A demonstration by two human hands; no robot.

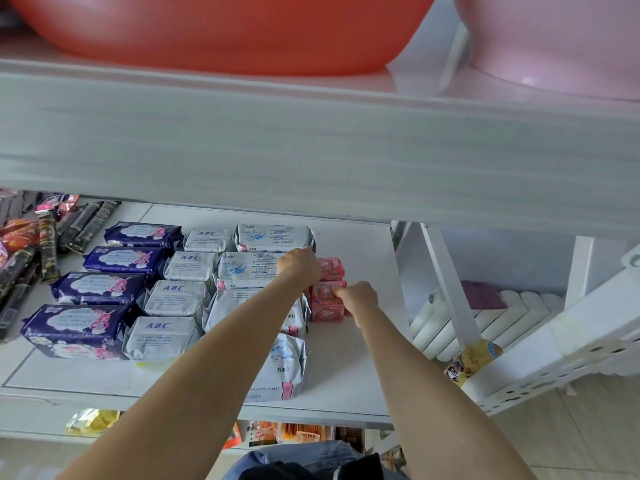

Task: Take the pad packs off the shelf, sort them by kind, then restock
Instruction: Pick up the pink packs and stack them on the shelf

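Pad packs lie in columns on the white shelf [349, 368]: several dark blue packs [100, 287] on the left, grey ABC packs [175, 298] beside them, larger grey-and-pink packs [273, 237] in the middle, and small pink packs [327, 311] on the right. My left hand [300, 268] rests with curled fingers on the far end of the pink column, over a grey-and-pink pack. My right hand [356, 296] pinches the right edge of the middle pink pack. The far pink pack [330, 268] is partly hidden by my left hand.
Dark and red snack packets [45, 237] fill the shelf's left end. A thick white shelf edge [311, 150] overhangs above, bearing a red basin [225, 29] and a pink basin [554, 39]. White rolls [485, 320] lie on the shelf unit at the right.
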